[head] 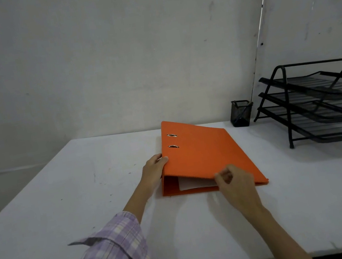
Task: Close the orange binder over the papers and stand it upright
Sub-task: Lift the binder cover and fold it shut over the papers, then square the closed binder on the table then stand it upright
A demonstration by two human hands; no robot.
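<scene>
Orange binder (201, 158) is lying flat on the white table (65, 202), right of centre, nearer the far edge. Cover is lowered over the papers (196, 183) but not fully shut: a wedge gap is seen at the near end, sheet edge exposed.

Left hand (153, 172) is wrapped around the spine edge, fingers curled onto the cover. Right hand (234, 181) is partly curled at the cover's near edge; a pinch on it cannot be confirmed.

Risks, judged:
- sheets caught or creased if the cover is pressed down askew
- binder tipped over when stood up, if released before it is settled

Long axis is run from near edge toward the far edge, slightly skewed; spine is on the left, opening side pointed right toward the black tray rack (318, 106).
</scene>
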